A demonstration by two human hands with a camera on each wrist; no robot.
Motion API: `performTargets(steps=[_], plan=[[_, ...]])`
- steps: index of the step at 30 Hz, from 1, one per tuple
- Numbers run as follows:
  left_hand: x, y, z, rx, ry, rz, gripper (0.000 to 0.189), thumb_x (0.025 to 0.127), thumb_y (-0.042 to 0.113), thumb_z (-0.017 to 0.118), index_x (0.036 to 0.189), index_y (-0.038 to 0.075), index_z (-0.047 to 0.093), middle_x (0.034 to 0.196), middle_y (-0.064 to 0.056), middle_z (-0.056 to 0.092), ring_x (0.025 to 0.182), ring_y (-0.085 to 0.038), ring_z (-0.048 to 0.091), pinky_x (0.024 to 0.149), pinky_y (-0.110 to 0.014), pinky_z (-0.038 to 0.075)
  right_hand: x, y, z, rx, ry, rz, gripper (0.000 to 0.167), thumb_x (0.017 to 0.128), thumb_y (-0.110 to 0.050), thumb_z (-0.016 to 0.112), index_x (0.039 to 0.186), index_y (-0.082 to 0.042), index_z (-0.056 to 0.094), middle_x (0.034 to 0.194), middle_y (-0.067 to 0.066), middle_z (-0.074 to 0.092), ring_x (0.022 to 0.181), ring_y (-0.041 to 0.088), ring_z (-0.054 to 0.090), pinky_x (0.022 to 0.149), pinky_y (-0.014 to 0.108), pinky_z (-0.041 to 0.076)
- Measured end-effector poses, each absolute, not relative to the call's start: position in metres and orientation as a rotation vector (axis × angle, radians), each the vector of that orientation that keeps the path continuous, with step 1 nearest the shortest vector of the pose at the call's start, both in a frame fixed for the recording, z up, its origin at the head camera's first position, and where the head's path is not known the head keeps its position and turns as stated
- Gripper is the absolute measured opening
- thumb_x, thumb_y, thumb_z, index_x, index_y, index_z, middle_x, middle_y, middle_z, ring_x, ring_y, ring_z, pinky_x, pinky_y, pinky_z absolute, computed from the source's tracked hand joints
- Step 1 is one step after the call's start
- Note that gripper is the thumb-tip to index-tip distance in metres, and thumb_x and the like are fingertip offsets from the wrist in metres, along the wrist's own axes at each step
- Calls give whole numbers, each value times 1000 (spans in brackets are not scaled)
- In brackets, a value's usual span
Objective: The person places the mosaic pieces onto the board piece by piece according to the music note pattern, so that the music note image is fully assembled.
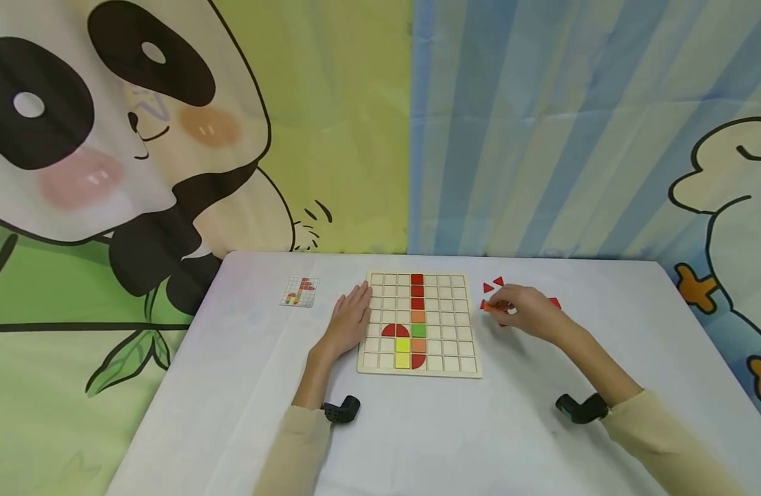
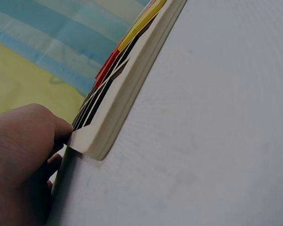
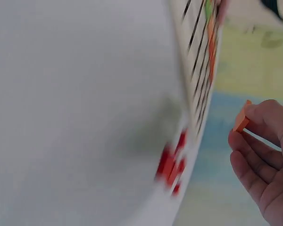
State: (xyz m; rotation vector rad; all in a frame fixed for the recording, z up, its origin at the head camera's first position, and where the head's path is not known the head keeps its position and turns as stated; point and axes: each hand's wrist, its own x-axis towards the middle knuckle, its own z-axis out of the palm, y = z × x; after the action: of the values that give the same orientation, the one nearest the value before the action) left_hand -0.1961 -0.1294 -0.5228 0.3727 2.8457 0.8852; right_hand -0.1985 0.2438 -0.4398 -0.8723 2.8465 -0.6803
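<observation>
A picture card (image 1: 299, 292) printed with a coloured grid lies at left on the white tabletop (image 1: 231, 413), within easy view. Next along, a left hand (image 1: 349, 320) rests straight-fingered against the left edge of a gridded board (image 1: 419, 375), its grip clamped on nothing; light, even pressure there should keep the board from sliding. Coloured blocks (image 1: 419, 331) occupy several of its squares. Right of the board, a right hand (image 1: 529, 313) has its grip clamped, thumb and finger, on a raised orange block (image 3: 242, 117) near loose red pieces (image 1: 488, 287). Levelled and squared to a cell before release, it should seat without nudging neighbours.
</observation>
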Motion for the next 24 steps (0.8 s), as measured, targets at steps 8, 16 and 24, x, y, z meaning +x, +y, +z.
performTargets(steps=[8,16,24], plan=[[-196,-130,-523,377,2853,899,55,112,23,36,163,4,26,174,-9,17,162,-28,13,132,-50,6,-162,144,-438,-1242,2622,-727,11,91,-9,79,102,-6,79,94,0,74,82,12,66,74,24,61],[-196,-130,-524,399,2852,885,55,112,23,36,163,3,26,173,-10,19,162,-29,15,131,-52,7,-160,84,-462,-1396,2606,-601,9,95,-10,72,88,-7,78,80,-1,67,68,5,52,63,15,48],[-197,-131,-525,391,2853,900,56,112,23,36,163,3,26,174,-10,18,162,-29,14,131,-53,6,-164,65,-469,-1430,2652,-423,19,96,-6,68,77,-7,73,82,1,66,72,10,56,67,20,51]])
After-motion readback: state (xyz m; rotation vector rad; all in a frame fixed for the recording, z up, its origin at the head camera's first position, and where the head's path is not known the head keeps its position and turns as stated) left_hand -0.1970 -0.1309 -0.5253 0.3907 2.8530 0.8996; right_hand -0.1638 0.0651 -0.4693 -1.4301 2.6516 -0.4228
